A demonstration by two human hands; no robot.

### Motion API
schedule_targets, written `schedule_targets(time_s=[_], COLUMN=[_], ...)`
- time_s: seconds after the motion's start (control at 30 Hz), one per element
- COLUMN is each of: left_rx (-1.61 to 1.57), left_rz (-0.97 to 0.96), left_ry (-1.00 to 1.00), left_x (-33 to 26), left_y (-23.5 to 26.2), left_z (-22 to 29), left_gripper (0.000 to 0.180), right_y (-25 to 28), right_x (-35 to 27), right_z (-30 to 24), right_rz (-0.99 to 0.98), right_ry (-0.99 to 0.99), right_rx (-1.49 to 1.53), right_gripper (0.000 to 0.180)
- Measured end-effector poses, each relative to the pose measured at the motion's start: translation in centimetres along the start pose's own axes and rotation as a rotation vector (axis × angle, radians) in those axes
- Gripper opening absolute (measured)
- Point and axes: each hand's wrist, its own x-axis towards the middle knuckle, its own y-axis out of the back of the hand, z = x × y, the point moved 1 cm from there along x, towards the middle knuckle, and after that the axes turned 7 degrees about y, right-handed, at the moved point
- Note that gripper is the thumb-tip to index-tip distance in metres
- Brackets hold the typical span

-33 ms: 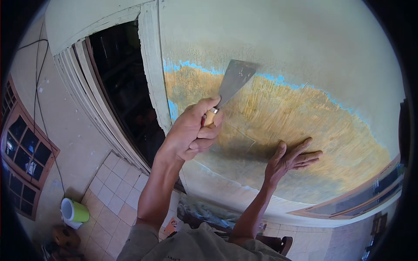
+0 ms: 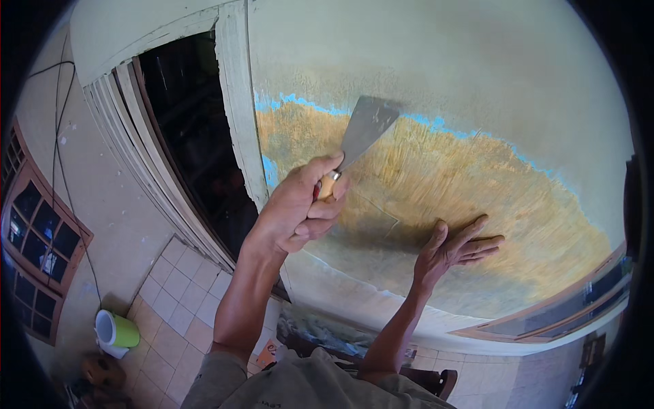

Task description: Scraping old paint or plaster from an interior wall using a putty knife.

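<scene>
My left hand [image 2: 296,201] is wrapped round the wooden handle [image 2: 328,185] of a putty knife. Its wide grey metal blade [image 2: 372,123] points up against the wall, with the broad edge at the border of the pale paint. Below that border lies a large bare patch [image 2: 436,170] of yellow-brown plaster, rimmed by a jagged line of bright blue [image 2: 437,125]. Lower and to the right, my right hand [image 2: 453,252] rests flat on the bare patch, fingers spread and holding nothing.
Left of the patch stands a pale door frame [image 2: 238,102] with chipped edges, round a dark opening. A green bucket [image 2: 124,332] sits on the tiled floor [image 2: 178,300] at lower left. Black cables [image 2: 57,163] hang by a wood-framed window [image 2: 51,235]. Another window frame [image 2: 545,327] is at lower right.
</scene>
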Motion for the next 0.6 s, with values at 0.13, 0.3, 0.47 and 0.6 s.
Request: schedule_targets(time_s=[0.13,0.3,0.47,0.6], left_rx=[-0.026,0.000,0.039,0.071], left_rz=[0.080,0.045,0.141,0.102], left_ry=[0.110,-0.020,0.056,0.035], left_x=[-0.2,0.3,-0.2,-0.4], left_y=[1.2,0.8,1.5,1.5], left_z=[-2.8,-0.1,-3.1,-2.1], left_gripper=[0.046,0.047,0.047,0.047], right_y=[-0.3,-0.6,-0.4,-0.7], right_x=[0.1,-0.1,-0.1,-0.2], right_z=[0.1,0.2,0.3,0.2], right_rz=[0.012,0.018,0.015,0.013], right_ry=[0.012,-0.001,-0.003,0.009], right_rx=[-0.007,-0.005,-0.012,-0.026], right_gripper=[0.081,0.082,0.085,0.083])
